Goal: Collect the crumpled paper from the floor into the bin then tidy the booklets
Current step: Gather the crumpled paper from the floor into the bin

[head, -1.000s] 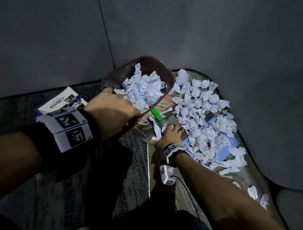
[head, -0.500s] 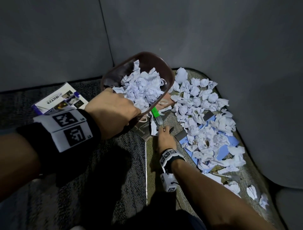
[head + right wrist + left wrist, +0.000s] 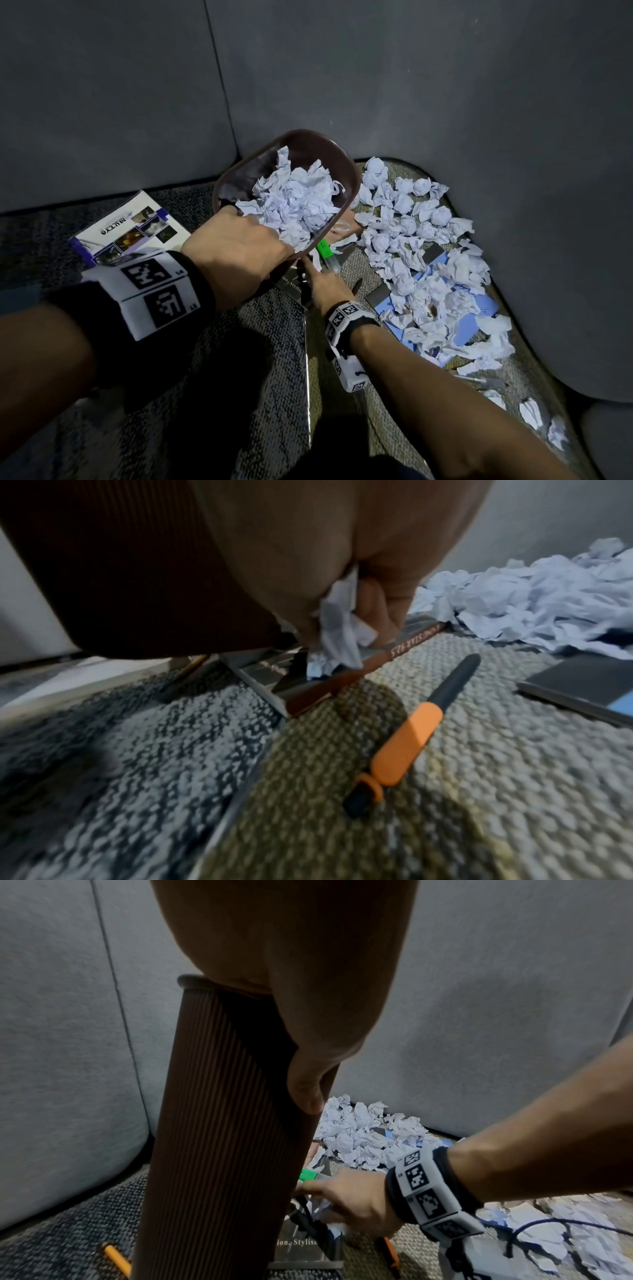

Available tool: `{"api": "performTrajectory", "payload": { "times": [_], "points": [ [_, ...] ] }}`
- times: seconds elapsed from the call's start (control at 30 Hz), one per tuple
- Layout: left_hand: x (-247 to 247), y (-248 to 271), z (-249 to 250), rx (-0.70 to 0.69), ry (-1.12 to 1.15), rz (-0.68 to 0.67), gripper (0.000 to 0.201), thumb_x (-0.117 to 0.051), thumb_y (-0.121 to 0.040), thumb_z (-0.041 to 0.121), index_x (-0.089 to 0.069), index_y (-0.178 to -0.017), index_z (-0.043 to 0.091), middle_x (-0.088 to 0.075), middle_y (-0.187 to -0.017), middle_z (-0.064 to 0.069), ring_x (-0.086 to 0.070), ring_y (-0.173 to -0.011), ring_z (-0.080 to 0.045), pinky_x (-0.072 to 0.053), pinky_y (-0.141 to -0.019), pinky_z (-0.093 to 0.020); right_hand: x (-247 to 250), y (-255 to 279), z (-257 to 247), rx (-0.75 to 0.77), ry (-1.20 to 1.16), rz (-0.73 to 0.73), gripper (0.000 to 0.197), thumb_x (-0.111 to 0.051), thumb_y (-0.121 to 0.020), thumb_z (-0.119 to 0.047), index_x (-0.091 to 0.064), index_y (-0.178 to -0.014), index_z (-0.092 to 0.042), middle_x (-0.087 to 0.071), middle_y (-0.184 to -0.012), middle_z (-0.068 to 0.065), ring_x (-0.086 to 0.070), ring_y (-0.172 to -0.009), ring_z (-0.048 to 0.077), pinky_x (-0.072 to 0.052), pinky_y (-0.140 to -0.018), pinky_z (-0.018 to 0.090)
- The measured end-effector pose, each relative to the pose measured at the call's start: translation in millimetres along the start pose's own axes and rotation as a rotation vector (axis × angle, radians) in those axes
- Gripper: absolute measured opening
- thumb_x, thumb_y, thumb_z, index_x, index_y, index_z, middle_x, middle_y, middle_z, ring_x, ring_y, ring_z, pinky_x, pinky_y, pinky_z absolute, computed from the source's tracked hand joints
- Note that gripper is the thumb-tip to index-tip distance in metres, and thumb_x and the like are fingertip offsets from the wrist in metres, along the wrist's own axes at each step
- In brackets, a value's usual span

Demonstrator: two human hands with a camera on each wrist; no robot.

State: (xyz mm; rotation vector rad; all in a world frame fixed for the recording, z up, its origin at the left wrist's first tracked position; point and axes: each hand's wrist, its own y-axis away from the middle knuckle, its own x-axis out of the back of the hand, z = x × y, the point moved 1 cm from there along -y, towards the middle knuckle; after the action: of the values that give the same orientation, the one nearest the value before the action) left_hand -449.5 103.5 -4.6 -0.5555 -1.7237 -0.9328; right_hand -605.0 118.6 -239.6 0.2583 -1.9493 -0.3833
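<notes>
My left hand (image 3: pixel 236 250) grips the near rim of a dark brown ribbed bin (image 3: pixel 308 147), tilted and lifted off the carpet, with crumpled white paper (image 3: pixel 298 202) heaped inside. In the left wrist view the bin's ribbed wall (image 3: pixel 219 1123) runs down from my palm. My right hand (image 3: pixel 322 284) is low under the bin's edge, fingers curled round a crumpled paper scrap (image 3: pixel 339 626) over a dark booklet (image 3: pixel 308 680). A large pile of crumpled paper (image 3: pixel 421 253) lies to the right, partly covering a blue booklet (image 3: pixel 479 315). Another booklet (image 3: pixel 126 229) lies at the left.
Grey padded walls meet in the corner behind the bin. A green marker (image 3: pixel 325 253) lies by my right fingers. An orange and black pen (image 3: pixel 407 734) lies on the carpet, and a yellow pencil (image 3: pixel 116 1259) sits near the bin's foot. More scraps (image 3: pixel 534 414) lie at the right.
My right hand has drawn back left from the pile's edge to under the bin and closed on a paper scrap. The bin stays tilted in my left hand.
</notes>
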Motion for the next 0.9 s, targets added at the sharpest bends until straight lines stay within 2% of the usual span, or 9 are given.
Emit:
{"api": "performTrajectory", "payload": {
  "times": [0.13, 0.23, 0.37, 0.43, 0.5, 0.57, 0.67, 0.8, 0.9],
  "points": [
    [-1.9, -2.6, 0.9, 0.016, 0.011, 0.016, 0.019, -0.039, -0.093, 0.030, -0.051, -0.107, 0.028, -0.061, -0.108, 0.006, -0.055, -0.103, -0.020, -0.036, -0.087, -0.037, -3.7, -5.4, 4.3, -0.090, 0.003, -0.023, 0.030, -0.034, -0.098, -0.008, -0.037, -0.128, -0.010, -0.057, -0.112, 0.025, -0.060, -0.104, 0.041, -0.049, -0.085, 0.049],
    [-2.9, -3.8, 1.0, 0.021, 0.003, 0.037, 0.020, -0.038, -0.093, 0.030, -0.052, -0.107, 0.027, -0.061, -0.108, 0.005, -0.055, -0.103, -0.020, -0.035, -0.085, -0.036, 8.4, 0.9, 4.0, -0.155, -0.180, 0.046, 0.029, -0.034, -0.098, -0.006, -0.046, -0.124, -0.005, -0.055, -0.121, 0.023, -0.058, -0.106, 0.039, -0.046, -0.089, 0.041],
    [-4.1, -5.0, -0.2, 0.016, -0.010, 0.010, 0.021, -0.039, -0.094, 0.026, -0.050, -0.112, 0.028, -0.060, -0.113, 0.004, -0.053, -0.106, -0.021, -0.035, -0.086, -0.037, 60.2, 34.1, 12.1, -0.222, -0.631, 0.462, 0.025, -0.040, -0.101, -0.021, -0.047, -0.125, -0.019, -0.064, -0.093, 0.005, -0.059, -0.073, 0.016, -0.055, -0.072, 0.035],
    [-6.4, -2.7, -1.9, 0.010, -0.005, 0.000, 0.021, -0.040, -0.093, 0.026, -0.050, -0.112, 0.029, -0.059, -0.113, 0.006, -0.052, -0.106, -0.020, -0.035, -0.087, -0.037, 110.6, 51.9, 10.6, -0.123, -0.643, 0.686, 0.019, -0.043, -0.100, -0.025, -0.051, -0.117, -0.022, -0.064, -0.089, -0.001, -0.058, -0.066, 0.010, -0.055, -0.062, 0.024],
    [-7.0, -2.1, -2.5, 0.003, -0.003, 0.014, 0.020, -0.041, -0.093, 0.026, -0.050, -0.110, 0.029, -0.059, -0.112, 0.007, -0.053, -0.106, -0.019, -0.035, -0.088, -0.037, 168.7, 63.2, -0.1, 0.028, -0.675, 0.764, 0.013, -0.044, -0.099, -0.028, -0.053, -0.101, -0.019, -0.059, -0.080, -0.003, -0.055, -0.058, 0.012, -0.052, -0.053, 0.026],
    [-7.4, -1.4, -1.3, 0.000, -0.019, 0.027, 0.021, -0.041, -0.092, 0.026, -0.051, -0.111, 0.028, -0.060, -0.111, 0.008, -0.053, -0.106, -0.018, -0.036, -0.089, -0.036, 215.7, 62.3, -21.7, 0.161, -0.655, 0.623, 0.015, -0.046, -0.099, -0.027, -0.055, -0.101, -0.016, -0.058, -0.080, -0.004, -0.052, -0.053, 0.005, -0.047, -0.046, 0.021],
    [-5.8, -0.3, 1.1, -0.022, -0.057, 0.003, 0.027, -0.040, -0.092, 0.021, -0.051, -0.116, 0.027, -0.059, -0.114, 0.006, -0.051, -0.109, -0.019, -0.034, -0.090, -0.036, 240.6, 36.9, -58.3, 0.173, -0.284, 0.161, 0.022, -0.049, -0.098, -0.031, -0.056, -0.112, -0.016, -0.057, -0.079, -0.006, -0.050, -0.053, 0.000, -0.039, -0.041, 0.010],
    [-8.7, 2.8, -1.6, -0.058, -0.071, 0.011, 0.030, -0.040, -0.090, 0.018, -0.052, -0.116, 0.026, -0.060, -0.115, 0.004, -0.052, -0.110, -0.021, -0.033, -0.089, -0.037, 224.9, 5.3, -83.7, 0.179, 0.212, -0.223, 0.021, -0.053, -0.095, -0.026, -0.057, -0.079, -0.013, -0.058, -0.072, 0.000, -0.054, -0.065, 0.018, -0.044, -0.058, 0.028],
    [-11.2, 3.5, -2.4, -0.072, -0.081, 0.015, 0.030, -0.041, -0.091, 0.018, -0.055, -0.118, 0.025, -0.062, -0.116, 0.004, -0.053, -0.111, -0.021, -0.032, -0.090, -0.037, 212.7, -2.6, -95.4, 0.173, 0.298, -0.344, 0.019, -0.053, -0.096, -0.025, -0.063, -0.097, -0.008, -0.066, -0.094, 0.005, -0.058, -0.084, 0.020, -0.048, -0.076, 0.031]
  ]
}}
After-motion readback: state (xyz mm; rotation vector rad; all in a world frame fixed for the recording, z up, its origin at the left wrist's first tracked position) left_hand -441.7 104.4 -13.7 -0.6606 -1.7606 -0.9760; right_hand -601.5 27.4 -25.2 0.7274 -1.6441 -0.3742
